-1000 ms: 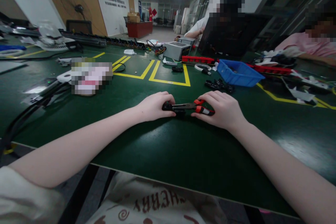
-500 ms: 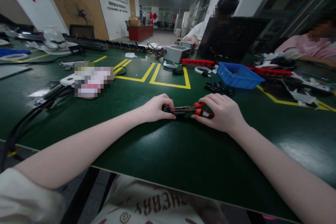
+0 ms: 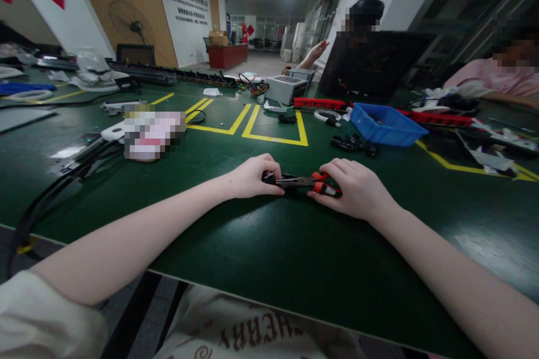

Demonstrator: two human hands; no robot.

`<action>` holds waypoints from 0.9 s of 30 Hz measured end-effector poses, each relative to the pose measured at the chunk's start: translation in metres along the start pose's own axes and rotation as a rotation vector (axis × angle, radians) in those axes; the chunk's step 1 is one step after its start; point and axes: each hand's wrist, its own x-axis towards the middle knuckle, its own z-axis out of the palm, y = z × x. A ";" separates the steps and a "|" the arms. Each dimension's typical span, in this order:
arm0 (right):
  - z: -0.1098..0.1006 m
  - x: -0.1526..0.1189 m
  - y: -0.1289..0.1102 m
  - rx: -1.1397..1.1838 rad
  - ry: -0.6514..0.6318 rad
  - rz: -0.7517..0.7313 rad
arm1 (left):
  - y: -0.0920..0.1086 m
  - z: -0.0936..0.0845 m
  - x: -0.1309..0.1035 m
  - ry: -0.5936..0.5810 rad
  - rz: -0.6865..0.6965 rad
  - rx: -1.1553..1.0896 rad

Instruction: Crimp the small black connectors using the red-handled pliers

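My right hand (image 3: 357, 186) is closed round the red-and-black handles of a pair of long-nose pliers (image 3: 320, 184), whose jaws point left. My left hand (image 3: 260, 175) pinches a small black part (image 3: 268, 178) between thumb and fingers, just above the green table (image 3: 252, 247). The plier jaws reach up to this part, close to the left fingertips. Much of the black part is hidden by my fingers and the jaws, so its exact kind cannot be made out.
Beyond my hands lie black parts (image 3: 353, 145), a blue bin (image 3: 385, 123), a white cable coil (image 3: 327, 116) and a power supply unit (image 3: 286, 90). A blurred pink item (image 3: 154, 137) and black cables lie left. Two people sit across the table, one with a raised hand (image 3: 315, 55).
My hands stay in nearly the same place, with the plier jaws still at the black part. The person opposite has raised a hand. The whole view has shifted slightly.
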 end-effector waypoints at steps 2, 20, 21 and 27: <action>-0.001 0.000 0.000 0.010 -0.019 0.012 | -0.001 -0.001 0.000 -0.012 0.037 0.020; -0.001 0.000 0.003 0.056 -0.093 -0.009 | 0.018 -0.004 -0.002 -0.154 0.162 0.459; -0.001 0.000 0.003 0.064 -0.093 -0.011 | 0.018 -0.004 -0.002 -0.152 0.160 0.461; -0.002 0.001 0.001 0.069 -0.065 -0.009 | 0.016 -0.002 -0.002 -0.125 0.115 0.406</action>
